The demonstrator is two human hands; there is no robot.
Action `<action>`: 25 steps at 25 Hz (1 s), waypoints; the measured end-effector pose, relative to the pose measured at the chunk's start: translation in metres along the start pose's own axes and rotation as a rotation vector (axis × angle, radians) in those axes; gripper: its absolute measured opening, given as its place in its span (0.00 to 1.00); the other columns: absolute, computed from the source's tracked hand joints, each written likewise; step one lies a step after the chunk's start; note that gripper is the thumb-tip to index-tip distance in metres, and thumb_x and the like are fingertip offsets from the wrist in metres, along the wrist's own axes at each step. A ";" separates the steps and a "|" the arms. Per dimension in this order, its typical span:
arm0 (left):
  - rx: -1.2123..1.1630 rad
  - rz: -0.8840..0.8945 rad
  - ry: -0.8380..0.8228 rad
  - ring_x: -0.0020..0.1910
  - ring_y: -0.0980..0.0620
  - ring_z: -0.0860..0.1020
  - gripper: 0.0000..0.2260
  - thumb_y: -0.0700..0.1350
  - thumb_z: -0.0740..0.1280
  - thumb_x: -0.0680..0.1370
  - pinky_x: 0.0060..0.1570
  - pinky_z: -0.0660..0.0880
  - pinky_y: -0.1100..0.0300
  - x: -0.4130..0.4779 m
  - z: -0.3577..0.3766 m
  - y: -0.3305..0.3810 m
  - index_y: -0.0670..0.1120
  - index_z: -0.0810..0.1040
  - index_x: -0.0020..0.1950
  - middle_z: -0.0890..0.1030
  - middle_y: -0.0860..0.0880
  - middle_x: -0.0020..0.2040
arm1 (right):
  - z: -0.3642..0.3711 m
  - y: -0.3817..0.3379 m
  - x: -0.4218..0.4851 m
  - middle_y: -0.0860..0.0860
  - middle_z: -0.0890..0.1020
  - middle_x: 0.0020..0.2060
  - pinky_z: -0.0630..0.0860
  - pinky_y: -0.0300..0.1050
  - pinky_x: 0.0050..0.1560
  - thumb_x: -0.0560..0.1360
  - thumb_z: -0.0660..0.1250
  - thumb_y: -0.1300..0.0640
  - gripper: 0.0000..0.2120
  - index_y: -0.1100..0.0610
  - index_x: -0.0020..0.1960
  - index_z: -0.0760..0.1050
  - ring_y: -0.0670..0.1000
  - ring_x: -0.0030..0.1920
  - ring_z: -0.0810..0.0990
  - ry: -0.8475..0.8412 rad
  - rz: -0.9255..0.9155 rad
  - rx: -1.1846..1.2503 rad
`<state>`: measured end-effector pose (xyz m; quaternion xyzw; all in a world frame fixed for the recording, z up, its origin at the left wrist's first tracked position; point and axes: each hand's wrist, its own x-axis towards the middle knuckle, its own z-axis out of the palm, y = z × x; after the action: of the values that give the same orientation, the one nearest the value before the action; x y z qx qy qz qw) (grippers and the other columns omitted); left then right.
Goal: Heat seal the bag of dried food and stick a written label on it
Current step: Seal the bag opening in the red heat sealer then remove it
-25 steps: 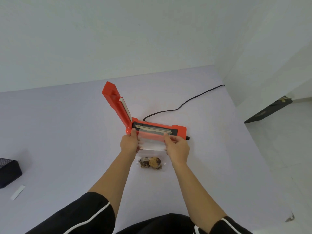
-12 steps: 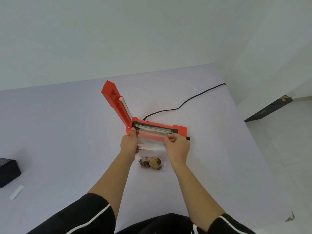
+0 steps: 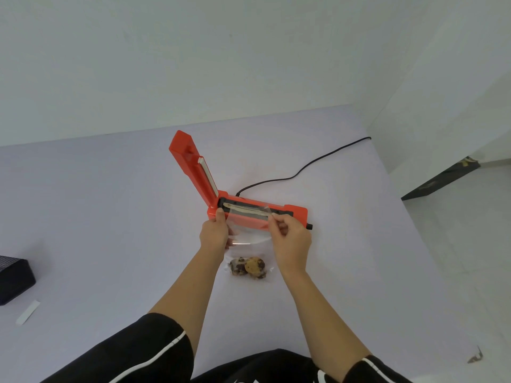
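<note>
- Pale counter carries an orange heat sealer. Its lid is raised at the left end and its base runs left to right.
- Clear bag lies just in front of the sealer, its top edge laid along the sealing strip, parallel to it.
- Left hand pinches the bag's left corner and right hand pinches its right corner, both equally near.
- Dried food sits at the bag's near end, away from the strip.
</note>
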<state>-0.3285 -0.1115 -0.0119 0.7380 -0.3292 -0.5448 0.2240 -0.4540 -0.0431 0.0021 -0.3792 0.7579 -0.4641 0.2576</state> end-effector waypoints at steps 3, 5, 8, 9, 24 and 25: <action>0.017 -0.013 -0.009 0.26 0.49 0.71 0.21 0.56 0.50 0.82 0.27 0.67 0.60 0.000 0.000 0.001 0.40 0.73 0.51 0.77 0.46 0.33 | -0.001 -0.003 0.002 0.43 0.80 0.33 0.78 0.38 0.39 0.74 0.68 0.55 0.03 0.53 0.43 0.80 0.43 0.35 0.79 -0.012 0.031 0.120; 0.024 -0.007 -0.015 0.25 0.49 0.71 0.21 0.55 0.50 0.82 0.26 0.68 0.60 0.000 0.000 0.001 0.40 0.73 0.50 0.78 0.46 0.33 | -0.002 0.000 0.005 0.45 0.80 0.33 0.80 0.46 0.39 0.74 0.68 0.54 0.03 0.51 0.42 0.78 0.45 0.34 0.78 -0.031 0.113 0.164; 0.042 0.012 -0.012 0.25 0.50 0.71 0.24 0.55 0.49 0.82 0.27 0.69 0.60 0.000 -0.001 0.000 0.39 0.77 0.49 0.81 0.45 0.37 | -0.003 0.006 0.006 0.49 0.79 0.34 0.81 0.56 0.37 0.75 0.66 0.55 0.04 0.48 0.42 0.76 0.50 0.34 0.78 -0.074 0.159 0.161; 0.045 0.016 -0.008 0.25 0.50 0.71 0.25 0.55 0.49 0.82 0.27 0.68 0.60 0.000 -0.001 0.000 0.38 0.78 0.49 0.81 0.46 0.37 | -0.002 0.006 0.005 0.49 0.79 0.34 0.81 0.56 0.36 0.76 0.66 0.55 0.04 0.48 0.42 0.75 0.50 0.33 0.78 -0.077 0.145 0.159; 0.059 0.020 -0.001 0.25 0.50 0.72 0.26 0.55 0.49 0.82 0.27 0.68 0.60 -0.003 0.002 0.001 0.37 0.78 0.52 0.82 0.45 0.38 | 0.000 -0.002 0.022 0.43 0.75 0.29 0.66 0.35 0.33 0.75 0.64 0.46 0.11 0.49 0.37 0.74 0.42 0.31 0.72 -0.246 0.094 -0.090; 0.066 0.021 0.002 0.26 0.50 0.72 0.26 0.56 0.49 0.82 0.27 0.68 0.60 -0.002 0.002 0.001 0.37 0.78 0.53 0.83 0.44 0.40 | 0.000 -0.002 0.024 0.43 0.73 0.26 0.64 0.34 0.32 0.76 0.63 0.48 0.12 0.48 0.35 0.75 0.42 0.28 0.71 -0.240 0.045 -0.141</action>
<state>-0.3314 -0.1103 -0.0108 0.7419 -0.3548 -0.5305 0.2056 -0.4677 -0.0627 0.0028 -0.4321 0.7607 -0.3552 0.3293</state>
